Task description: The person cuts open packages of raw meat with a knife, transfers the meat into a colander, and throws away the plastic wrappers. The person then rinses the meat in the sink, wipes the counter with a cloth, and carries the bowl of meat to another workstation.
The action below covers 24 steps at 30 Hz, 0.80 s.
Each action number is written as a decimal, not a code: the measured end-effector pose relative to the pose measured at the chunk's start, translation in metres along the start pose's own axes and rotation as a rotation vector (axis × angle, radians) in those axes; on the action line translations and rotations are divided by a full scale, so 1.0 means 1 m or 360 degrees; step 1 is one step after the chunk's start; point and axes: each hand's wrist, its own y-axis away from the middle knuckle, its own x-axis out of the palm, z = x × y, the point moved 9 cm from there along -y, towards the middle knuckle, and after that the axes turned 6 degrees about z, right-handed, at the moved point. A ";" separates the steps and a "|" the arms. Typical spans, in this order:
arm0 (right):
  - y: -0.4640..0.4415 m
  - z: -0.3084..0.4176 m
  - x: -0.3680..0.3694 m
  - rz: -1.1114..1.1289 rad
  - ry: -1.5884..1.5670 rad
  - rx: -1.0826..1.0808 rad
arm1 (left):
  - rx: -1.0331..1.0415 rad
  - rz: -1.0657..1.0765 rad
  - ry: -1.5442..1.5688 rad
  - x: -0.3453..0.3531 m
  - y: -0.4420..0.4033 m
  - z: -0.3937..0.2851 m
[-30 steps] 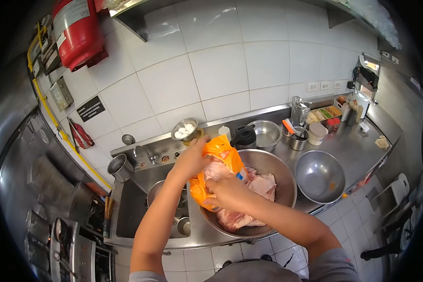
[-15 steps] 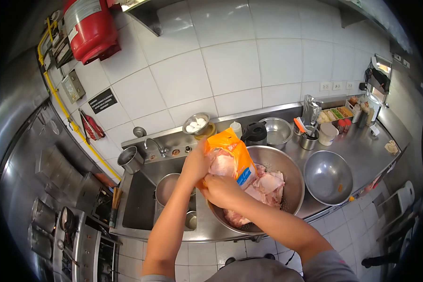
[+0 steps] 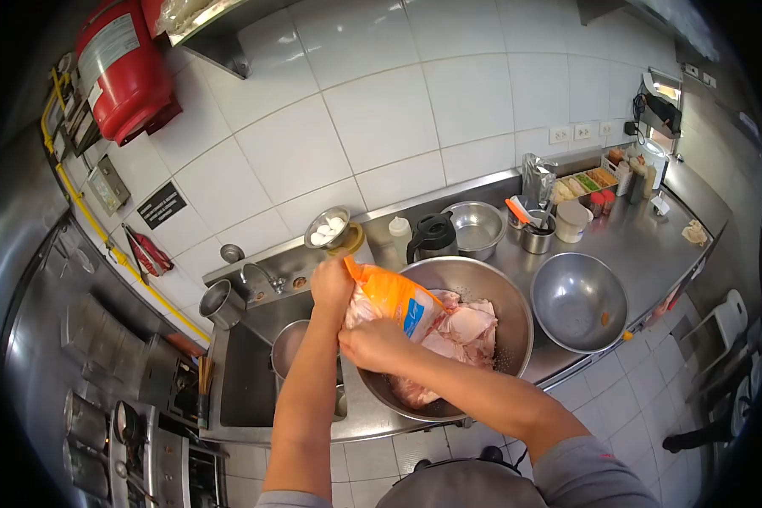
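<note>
Grips the upper left corner of the orange plastic bag (image 3: 389, 292) in the left hand (image 3: 332, 284) and closes the right hand (image 3: 372, 343) around its near edge, tilting it over the left side of the large steel colander (image 3: 515, 339). Already has a heap of raw chicken pieces (image 3: 470, 326) in the colander, at the bag's right. Has more chicken inside the bag, so looks only partly emptied; cannot tell how much remains there, behind the printed plastic.
</note>
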 end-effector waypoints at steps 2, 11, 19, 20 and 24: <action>0.010 0.011 0.004 -0.0082 0.0100 -0.0189 | 0.0053 -0.0013 -0.0041 0.006 0.001 0.003; 0.042 -0.025 -0.066 -0.0352 0.0258 -0.0231 | 0.0383 0.0122 0.0067 -0.050 0.017 -0.057; 0.042 -0.055 -0.106 -0.0764 0.0230 0.0340 | 0.0930 -0.0215 0.0010 -0.067 0.035 -0.119; 0.040 -0.057 -0.109 -0.0840 0.0236 0.0352 | 0.0937 -0.0213 0.0018 -0.064 0.031 -0.122; 0.025 -0.075 -0.110 -0.0780 0.0223 0.0557 | 0.0878 0.0032 -0.0018 -0.025 0.015 -0.121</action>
